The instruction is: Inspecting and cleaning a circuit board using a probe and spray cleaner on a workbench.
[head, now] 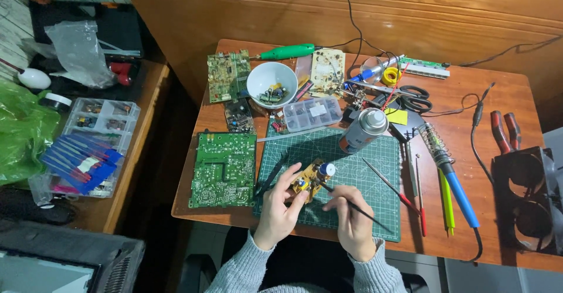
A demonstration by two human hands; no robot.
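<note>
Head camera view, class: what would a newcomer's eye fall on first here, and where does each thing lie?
At the centre, the left hand holds a small yellow board over the green mat, while the right hand points a thin black tool at it. A large green board lies left of the mat, and a white bowl of parts stands behind it.

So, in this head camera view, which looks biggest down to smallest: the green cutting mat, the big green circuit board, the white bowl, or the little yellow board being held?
1. Green cutting mat
2. Large green circuit board
3. White round bowl
4. Small yellow circuit board, held by the left hand
</note>
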